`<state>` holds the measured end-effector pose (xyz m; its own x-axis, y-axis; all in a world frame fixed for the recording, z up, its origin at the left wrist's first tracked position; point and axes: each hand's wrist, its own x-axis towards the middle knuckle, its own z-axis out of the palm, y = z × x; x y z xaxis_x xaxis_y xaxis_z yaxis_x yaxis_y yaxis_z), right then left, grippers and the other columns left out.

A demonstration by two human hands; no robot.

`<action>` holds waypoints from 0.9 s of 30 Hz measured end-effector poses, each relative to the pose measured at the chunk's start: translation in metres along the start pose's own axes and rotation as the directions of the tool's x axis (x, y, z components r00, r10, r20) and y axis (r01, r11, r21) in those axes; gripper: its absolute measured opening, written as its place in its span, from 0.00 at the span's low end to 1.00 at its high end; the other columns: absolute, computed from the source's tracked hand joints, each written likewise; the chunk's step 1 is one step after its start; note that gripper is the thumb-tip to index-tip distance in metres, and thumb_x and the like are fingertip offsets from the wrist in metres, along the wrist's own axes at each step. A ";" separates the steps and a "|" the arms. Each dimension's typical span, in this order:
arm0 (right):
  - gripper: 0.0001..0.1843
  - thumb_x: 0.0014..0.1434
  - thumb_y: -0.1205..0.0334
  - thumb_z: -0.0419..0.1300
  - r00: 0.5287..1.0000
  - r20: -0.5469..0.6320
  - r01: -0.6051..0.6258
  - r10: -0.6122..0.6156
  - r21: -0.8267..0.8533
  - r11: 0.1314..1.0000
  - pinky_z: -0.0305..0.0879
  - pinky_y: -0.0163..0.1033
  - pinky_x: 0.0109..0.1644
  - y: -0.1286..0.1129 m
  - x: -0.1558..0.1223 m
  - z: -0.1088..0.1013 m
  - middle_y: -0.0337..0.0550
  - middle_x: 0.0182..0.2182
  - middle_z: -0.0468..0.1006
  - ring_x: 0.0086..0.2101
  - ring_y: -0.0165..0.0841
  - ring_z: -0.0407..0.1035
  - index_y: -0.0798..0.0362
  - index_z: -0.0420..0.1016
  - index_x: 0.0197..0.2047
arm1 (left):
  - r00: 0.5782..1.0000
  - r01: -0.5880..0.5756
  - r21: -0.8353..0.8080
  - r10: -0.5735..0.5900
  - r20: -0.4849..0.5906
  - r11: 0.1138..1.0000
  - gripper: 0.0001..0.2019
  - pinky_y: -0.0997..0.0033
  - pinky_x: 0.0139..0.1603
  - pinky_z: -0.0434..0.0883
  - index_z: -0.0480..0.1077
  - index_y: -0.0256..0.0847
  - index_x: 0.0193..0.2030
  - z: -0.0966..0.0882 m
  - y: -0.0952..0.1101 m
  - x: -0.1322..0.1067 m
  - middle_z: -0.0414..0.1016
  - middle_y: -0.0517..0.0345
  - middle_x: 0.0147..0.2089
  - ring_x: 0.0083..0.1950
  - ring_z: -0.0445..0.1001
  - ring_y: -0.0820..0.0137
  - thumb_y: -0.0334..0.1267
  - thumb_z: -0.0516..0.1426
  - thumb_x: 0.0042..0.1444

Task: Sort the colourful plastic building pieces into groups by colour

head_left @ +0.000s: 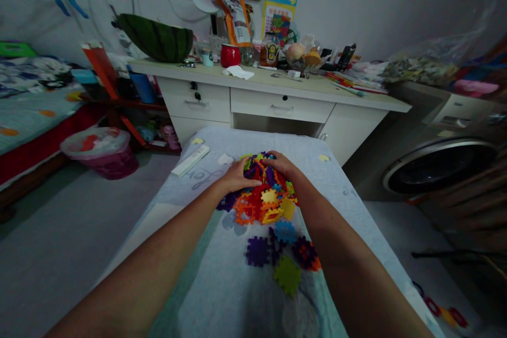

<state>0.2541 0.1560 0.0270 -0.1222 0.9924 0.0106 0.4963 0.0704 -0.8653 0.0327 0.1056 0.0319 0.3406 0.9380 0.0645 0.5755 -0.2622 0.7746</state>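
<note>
A heap of colourful interlocking plastic tiles [263, 196] with notched edges lies on the cloth-covered table. My left hand [238, 175] is curved around its left side, thumb stretched across the front of the tiles. From the right, my right hand [283, 165] clasps the far side, its fingers partly hidden among the pieces. Nearer to me are several loose tiles: a purple square [257, 252], a green square [288, 275], a blue one [285, 231] and a dark purple one [304, 252].
A long white box [190, 161] lies at the table's far left. Behind stands a white desk [273, 82] bearing a cut watermelon [156, 37], a red cup [230, 56] and jars. A washing machine [428, 116] is at right, a pink bin [114, 161] at left.
</note>
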 end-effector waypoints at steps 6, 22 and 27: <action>0.28 0.45 0.54 0.68 0.994 0.113 -0.041 0.008 0.292 0.956 0.72 0.41 0.42 -0.019 -0.031 -0.003 0.37 0.38 0.77 0.36 0.34 0.72 0.49 0.70 0.49 | 0.992 -0.114 -0.060 0.110 -0.063 0.992 0.50 0.50 0.69 0.55 0.53 0.41 0.68 0.013 0.015 -0.005 0.55 0.43 0.67 0.70 0.55 0.51 0.51 0.68 0.39; 0.23 0.53 0.55 0.64 0.934 0.223 0.265 -0.279 0.093 0.960 0.65 0.47 0.55 -0.061 -0.137 -0.036 0.39 0.45 0.74 0.46 0.38 0.69 0.48 0.69 0.52 | 0.938 -0.344 0.146 0.347 0.008 0.928 0.43 0.51 0.69 0.56 0.55 0.45 0.66 -0.001 0.052 -0.084 0.56 0.47 0.65 0.68 0.56 0.52 0.42 0.65 0.43; 0.24 0.57 0.53 0.60 0.909 0.191 0.402 -0.372 -0.153 0.903 0.54 0.53 0.65 -0.042 -0.163 -0.042 0.47 0.56 0.70 0.58 0.43 0.62 0.47 0.70 0.57 | 0.968 -0.250 0.236 0.240 0.072 0.939 0.49 0.46 0.70 0.54 0.55 0.50 0.68 0.007 0.039 -0.111 0.46 0.47 0.71 0.72 0.48 0.46 0.48 0.69 0.37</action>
<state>0.2895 -0.0044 0.0832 -0.4593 0.8564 0.2357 0.5309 0.4774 -0.7001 0.0226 -0.0103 0.0504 0.5216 0.8288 0.2025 0.6305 -0.5344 0.5629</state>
